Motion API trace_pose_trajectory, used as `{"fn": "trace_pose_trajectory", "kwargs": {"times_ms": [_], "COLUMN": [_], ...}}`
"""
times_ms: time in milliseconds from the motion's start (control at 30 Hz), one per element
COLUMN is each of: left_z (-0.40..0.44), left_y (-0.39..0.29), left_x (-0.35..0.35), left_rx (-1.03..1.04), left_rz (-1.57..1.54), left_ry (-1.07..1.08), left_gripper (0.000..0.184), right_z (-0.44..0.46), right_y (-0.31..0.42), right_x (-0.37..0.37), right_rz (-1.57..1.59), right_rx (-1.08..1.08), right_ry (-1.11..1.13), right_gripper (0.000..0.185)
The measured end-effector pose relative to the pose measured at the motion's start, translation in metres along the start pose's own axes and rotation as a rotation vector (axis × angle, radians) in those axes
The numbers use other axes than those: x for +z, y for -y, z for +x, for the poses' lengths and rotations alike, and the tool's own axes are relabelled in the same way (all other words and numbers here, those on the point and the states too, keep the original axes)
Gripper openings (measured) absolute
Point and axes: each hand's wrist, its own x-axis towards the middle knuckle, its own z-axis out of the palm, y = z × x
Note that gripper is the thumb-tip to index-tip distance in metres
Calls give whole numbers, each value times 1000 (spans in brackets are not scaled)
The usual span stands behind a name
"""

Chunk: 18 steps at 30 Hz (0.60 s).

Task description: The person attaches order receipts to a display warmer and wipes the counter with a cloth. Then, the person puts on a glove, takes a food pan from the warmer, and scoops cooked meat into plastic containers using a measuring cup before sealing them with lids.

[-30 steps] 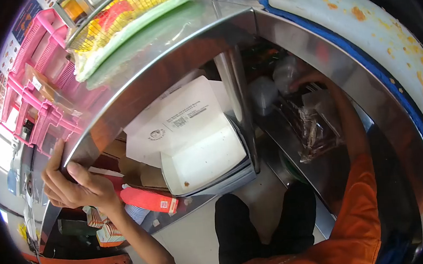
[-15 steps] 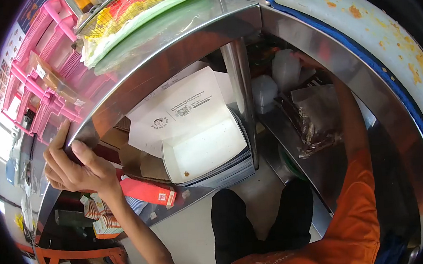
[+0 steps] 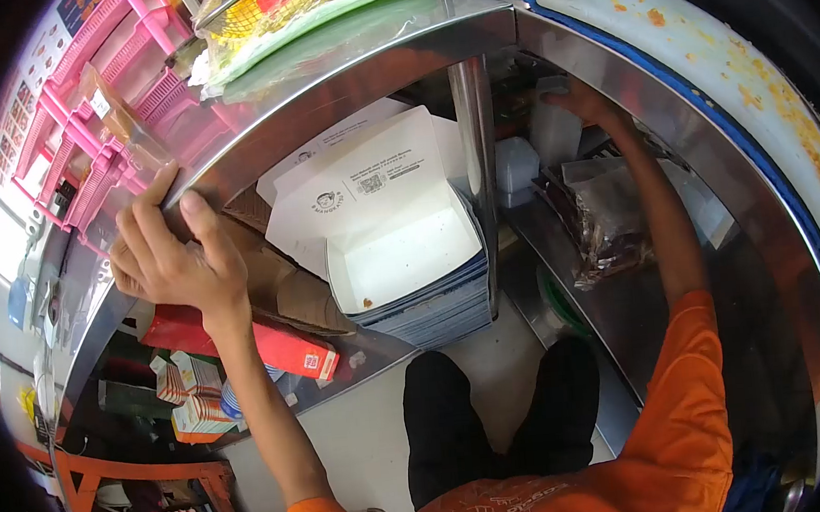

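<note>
The steel tabletop (image 3: pixel 364 40) carries a green tray (image 3: pixel 333 16); below it, the left shelf (image 3: pixel 379 351) holds stacked paper boxes (image 3: pixel 415 256) and a red carton (image 3: pixel 287 347), the right shelf (image 3: pixel 619 336) clear plastic containers (image 3: pixel 516 169) and a bagged dark bundle (image 3: pixel 610 231)

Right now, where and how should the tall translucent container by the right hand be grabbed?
Probably the far end of the translucent container, from the right, where the right hand is. It looks elongated, so wrapping its narrow width should suit; a shorter tub crowds its left, a plastic bag its near side.
</note>
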Motion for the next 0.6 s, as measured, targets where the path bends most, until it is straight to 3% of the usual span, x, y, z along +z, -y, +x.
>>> {"fn": "trace_pose_trajectory", "kwargs": {"times_ms": [167,200,233,300,400,433,500,600], "left_z": [1,1,-4,-20,-87,-101,-119,-158], "left_y": [-3,-4,-11,-37,-96,-121,-166,-186], "left_x": [-6,-15,-22,-33,-85,-105,-121,-129], "left_rx": [-23,-49,-105,-215,-88,-140,-434,-875], "left_rz": [-57,-45,-214,-555,-842,-912,-1191,-1514], "left_ry": [44,158,117,22,306,472,647,741], "left_gripper": [27,32,37,50,97,100,96,96], "right_z": [-3,-8,-16,-34,-73,-93,-129,-137], "right_y": [30,44,59,97,156,163,190,213], "right_x": [-50,-66,-83,-122,-174,-165,-156,-164], "right_rz": [276,376,497,791,1182,1279,1162,959], "right_rx": [159,185,210,255,212,73,35,-10], "right_ry": [69,91,127,281,788,875,1073,1337], "right_gripper": [64,63,62,59,50,47,45,47]}}
